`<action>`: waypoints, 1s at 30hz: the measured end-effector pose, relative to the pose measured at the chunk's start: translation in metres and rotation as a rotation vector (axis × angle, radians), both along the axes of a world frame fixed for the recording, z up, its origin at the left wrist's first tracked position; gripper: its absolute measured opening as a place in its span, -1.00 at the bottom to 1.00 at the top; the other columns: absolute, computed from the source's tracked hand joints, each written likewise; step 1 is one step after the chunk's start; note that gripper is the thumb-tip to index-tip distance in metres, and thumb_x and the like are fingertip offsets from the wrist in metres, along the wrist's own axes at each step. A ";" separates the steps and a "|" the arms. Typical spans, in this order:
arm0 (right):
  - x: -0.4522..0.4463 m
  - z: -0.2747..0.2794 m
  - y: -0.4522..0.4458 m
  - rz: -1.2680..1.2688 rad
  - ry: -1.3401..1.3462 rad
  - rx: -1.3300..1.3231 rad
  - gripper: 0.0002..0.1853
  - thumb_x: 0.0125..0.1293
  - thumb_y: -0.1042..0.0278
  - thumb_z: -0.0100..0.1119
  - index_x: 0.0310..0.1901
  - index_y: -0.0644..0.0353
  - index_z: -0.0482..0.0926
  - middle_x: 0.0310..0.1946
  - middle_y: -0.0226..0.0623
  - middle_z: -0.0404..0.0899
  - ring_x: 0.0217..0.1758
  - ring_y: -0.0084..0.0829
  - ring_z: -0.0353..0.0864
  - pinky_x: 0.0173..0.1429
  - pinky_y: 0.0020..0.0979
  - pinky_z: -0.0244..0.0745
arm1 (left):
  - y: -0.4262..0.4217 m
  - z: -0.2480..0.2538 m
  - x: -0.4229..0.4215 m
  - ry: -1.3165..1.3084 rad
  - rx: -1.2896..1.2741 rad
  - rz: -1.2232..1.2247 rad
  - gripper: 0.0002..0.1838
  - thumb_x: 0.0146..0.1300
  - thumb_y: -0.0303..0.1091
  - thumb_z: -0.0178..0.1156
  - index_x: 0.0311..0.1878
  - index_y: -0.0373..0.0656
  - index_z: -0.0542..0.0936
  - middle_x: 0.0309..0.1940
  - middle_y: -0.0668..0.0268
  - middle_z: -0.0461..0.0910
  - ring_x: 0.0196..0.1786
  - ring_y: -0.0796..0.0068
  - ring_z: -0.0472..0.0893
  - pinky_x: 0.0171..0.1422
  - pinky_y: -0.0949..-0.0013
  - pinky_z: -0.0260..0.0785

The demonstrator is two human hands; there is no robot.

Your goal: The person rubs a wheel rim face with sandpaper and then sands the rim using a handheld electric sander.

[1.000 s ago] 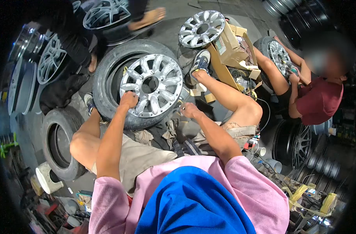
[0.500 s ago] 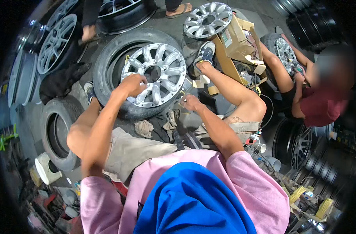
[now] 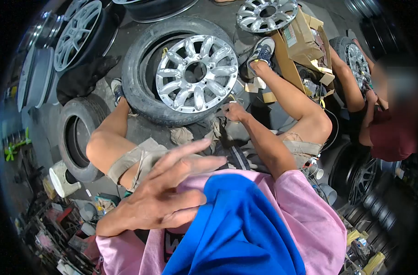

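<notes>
The left hand is hovering in front of the chest, just above the blue cloth and pink shirt; its grip is standing apart, with the fingers spreading and holding nothing visible. The right hand is resting low beside the edge of the silver wheel disc, its fingers curling inward; whether its grip is closing on something small there, I cannot tell.

The silver wheel disc is lying face up over the large tire, covering part of its opening, between the person's feet. The large tire is lying on the floor.

A crumpled rag is lying near the large tire's lower edge. A smaller tire is sitting to the left, with a white bucket just below it. Beyond the right foot, a second disc is lying beside an open cardboard box. At far right, another person in a dark red shirt is sitting by a tire with a silver disc.
</notes>
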State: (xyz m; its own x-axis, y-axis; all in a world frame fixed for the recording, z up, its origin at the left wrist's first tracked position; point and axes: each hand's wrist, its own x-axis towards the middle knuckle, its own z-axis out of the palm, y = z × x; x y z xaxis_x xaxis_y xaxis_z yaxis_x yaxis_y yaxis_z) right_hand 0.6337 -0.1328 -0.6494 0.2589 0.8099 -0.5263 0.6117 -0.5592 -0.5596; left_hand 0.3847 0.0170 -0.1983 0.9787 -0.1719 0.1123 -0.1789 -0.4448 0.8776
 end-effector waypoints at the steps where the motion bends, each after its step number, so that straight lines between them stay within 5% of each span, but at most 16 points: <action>1: 0.001 0.004 -0.002 -0.012 -0.007 0.032 -0.68 0.23 0.17 0.21 -0.04 0.04 0.76 -0.04 -0.03 0.73 0.11 0.02 0.68 0.23 -0.08 0.55 | -0.001 0.001 0.016 -0.217 -0.038 0.074 -0.76 0.17 -0.23 0.42 -0.26 -0.17 0.61 0.31 -0.09 0.52 0.35 -0.21 0.49 0.42 -0.28 0.33; 2: 0.003 0.006 -0.004 -0.016 -0.011 0.023 -0.68 0.23 0.17 0.21 -0.04 0.04 0.76 -0.04 -0.03 0.73 0.11 0.02 0.68 0.23 -0.08 0.55 | -0.005 0.002 0.029 -0.434 -0.081 0.152 -0.71 0.25 -0.16 0.35 -0.32 -0.22 0.59 0.19 -0.21 0.61 0.13 -0.25 0.68 0.32 -0.34 0.38; 8: 0.007 0.014 -0.007 0.003 -0.059 0.048 -0.69 0.23 0.16 0.16 -0.08 0.02 0.76 -0.07 -0.03 0.74 0.06 0.05 0.70 0.17 -0.04 0.59 | -0.073 0.038 0.052 -0.361 -0.672 0.335 -0.73 0.26 -0.21 0.28 -0.28 -0.24 0.52 0.03 -0.15 0.61 0.12 -0.24 0.65 0.24 -0.28 0.44; 16: 0.001 -0.021 -0.007 0.043 -0.094 0.019 -0.72 0.28 0.12 0.22 -0.06 0.00 0.74 -0.07 -0.06 0.74 0.03 0.08 0.69 0.14 -0.03 0.57 | -0.089 0.031 0.052 -0.410 -0.650 0.204 -0.76 0.20 -0.26 0.31 -0.32 -0.25 0.54 0.06 -0.14 0.59 0.17 -0.21 0.60 0.27 -0.23 0.41; 20: 0.003 0.010 -0.007 0.037 -0.052 -0.059 -0.66 0.37 0.08 0.18 0.06 0.01 0.76 0.01 0.03 0.73 0.14 0.05 0.69 0.28 -0.07 0.55 | -0.111 0.040 0.056 -0.498 -0.667 0.174 -0.77 0.17 -0.28 0.32 -0.33 -0.25 0.56 0.07 -0.13 0.58 0.20 -0.19 0.57 0.29 -0.21 0.39; 28: 0.007 -0.012 -0.002 0.003 -0.071 -0.097 -0.68 0.35 0.08 0.18 -0.02 0.01 0.75 -0.07 0.03 0.74 0.09 0.07 0.69 0.20 -0.03 0.56 | -0.119 0.036 0.042 -0.467 -0.662 0.134 -0.80 0.11 -0.33 0.35 -0.36 -0.25 0.58 0.10 -0.12 0.55 0.25 -0.15 0.52 0.32 -0.16 0.36; 30: 0.009 -0.024 -0.011 0.100 -0.078 0.053 -0.67 0.35 0.07 0.18 -0.03 0.05 0.76 -0.07 0.03 0.74 0.10 0.06 0.69 0.23 -0.06 0.55 | -0.117 0.032 0.040 -0.445 -0.668 0.138 -0.81 0.09 -0.34 0.36 -0.37 -0.26 0.59 0.11 -0.12 0.55 0.27 -0.14 0.51 0.33 -0.15 0.36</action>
State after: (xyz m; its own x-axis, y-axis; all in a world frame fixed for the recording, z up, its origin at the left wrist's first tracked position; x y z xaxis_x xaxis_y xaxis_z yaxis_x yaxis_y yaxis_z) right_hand 0.6425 -0.1439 -0.6736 0.2139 0.8599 -0.4634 0.7057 -0.4641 -0.5354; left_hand 0.4251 -0.0999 -0.1658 0.8256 0.1882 0.5319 -0.5553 0.1038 0.8252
